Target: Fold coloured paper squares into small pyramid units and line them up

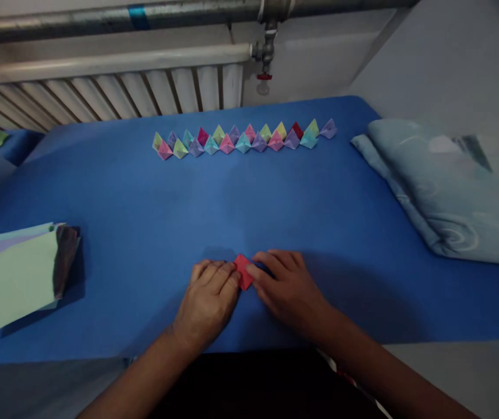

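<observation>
Near the front edge of the blue surface (166, 203), a small folded piece of red paper (243, 271) lies between my hands, showing as a diamond. My left hand (212, 297) has its fingers closed on the paper's left corner. From the other side, my right hand (288, 291) presses the right corner with its thumb, fingers bent. The fingertips hide both side corners of the paper. Farther back, two staggered rows of folded paper shapes (243, 143) stand in pink, green, purple, blue, yellow and red.
At the left lies a stack of coloured paper sheets (13, 273) with a dark crumpled edge. A folded teal cloth (441, 186) rests at the right. Behind the surface are a white radiator (144, 93), a metal pipe (197, 14) and a valve with a red handle (264, 76).
</observation>
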The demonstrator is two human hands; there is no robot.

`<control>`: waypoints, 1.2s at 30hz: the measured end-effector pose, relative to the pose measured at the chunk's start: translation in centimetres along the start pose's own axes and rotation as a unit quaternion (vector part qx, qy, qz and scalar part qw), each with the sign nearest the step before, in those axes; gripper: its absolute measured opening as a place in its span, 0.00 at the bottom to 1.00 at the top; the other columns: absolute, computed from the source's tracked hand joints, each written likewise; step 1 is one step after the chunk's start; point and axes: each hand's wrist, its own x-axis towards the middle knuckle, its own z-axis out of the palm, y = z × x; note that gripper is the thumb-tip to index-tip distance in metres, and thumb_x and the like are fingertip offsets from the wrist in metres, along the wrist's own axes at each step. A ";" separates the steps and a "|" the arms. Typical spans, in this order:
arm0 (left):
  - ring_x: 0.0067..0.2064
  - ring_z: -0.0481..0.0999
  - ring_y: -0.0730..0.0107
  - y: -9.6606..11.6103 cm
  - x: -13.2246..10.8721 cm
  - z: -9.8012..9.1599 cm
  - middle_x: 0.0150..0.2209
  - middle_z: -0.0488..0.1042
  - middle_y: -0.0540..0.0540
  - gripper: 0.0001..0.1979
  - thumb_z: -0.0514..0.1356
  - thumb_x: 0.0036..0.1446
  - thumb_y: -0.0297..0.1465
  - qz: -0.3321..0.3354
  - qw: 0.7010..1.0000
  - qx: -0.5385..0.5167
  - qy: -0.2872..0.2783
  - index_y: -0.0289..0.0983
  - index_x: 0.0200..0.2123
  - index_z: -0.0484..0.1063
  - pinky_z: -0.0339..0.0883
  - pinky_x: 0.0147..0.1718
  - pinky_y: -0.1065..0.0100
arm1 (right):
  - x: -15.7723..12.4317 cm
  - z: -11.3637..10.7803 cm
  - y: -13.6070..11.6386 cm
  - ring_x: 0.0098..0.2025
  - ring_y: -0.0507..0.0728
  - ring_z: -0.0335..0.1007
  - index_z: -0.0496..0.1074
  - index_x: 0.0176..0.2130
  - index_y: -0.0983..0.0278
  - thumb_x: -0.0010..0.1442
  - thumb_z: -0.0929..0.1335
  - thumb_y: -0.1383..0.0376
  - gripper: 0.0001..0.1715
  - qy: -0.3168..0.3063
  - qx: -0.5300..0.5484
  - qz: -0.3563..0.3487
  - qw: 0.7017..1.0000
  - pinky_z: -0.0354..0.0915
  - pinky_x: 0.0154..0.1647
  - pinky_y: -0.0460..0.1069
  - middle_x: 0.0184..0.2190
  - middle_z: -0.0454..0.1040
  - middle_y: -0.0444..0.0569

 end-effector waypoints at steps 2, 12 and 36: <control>0.43 0.76 0.61 0.1 0.0 0.1 0.42 0.79 0.42 0.09 0.54 0.62 0.24 -0.007 1.000 0.002 0.013 0.35 0.41 0.73 0.64 0.45 0.55 | -0.1 0.0 -0.5 0.46 0.60 0.64 0.73 0.46 0.61 0.62 0.63 0.70 0.14 0.024 0.006 0.015 1.000 0.56 0.45 0.56 0.45 0.74 0.51; 0.43 0.76 0.62 0.1 -0.2 0.3 0.41 0.79 0.43 0.07 0.55 0.62 0.25 -0.062 0.997 -0.039 0.019 0.37 0.41 0.72 0.62 0.48 0.54 | 0.1 0.5 -0.5 0.40 0.56 0.68 0.75 0.40 0.62 0.64 0.62 0.69 0.12 0.059 0.060 0.045 0.995 0.56 0.43 0.53 0.38 0.77 0.49; 0.44 0.75 0.60 -0.7 0.0 0.3 0.44 0.78 0.40 0.09 0.55 0.62 0.22 0.040 0.999 -0.019 0.009 0.30 0.44 0.73 0.64 0.46 0.57 | -0.2 1.1 0.0 0.42 0.56 0.66 0.74 0.43 0.62 0.65 0.61 0.71 0.14 0.067 0.087 0.011 0.994 0.58 0.41 0.52 0.45 0.76 0.48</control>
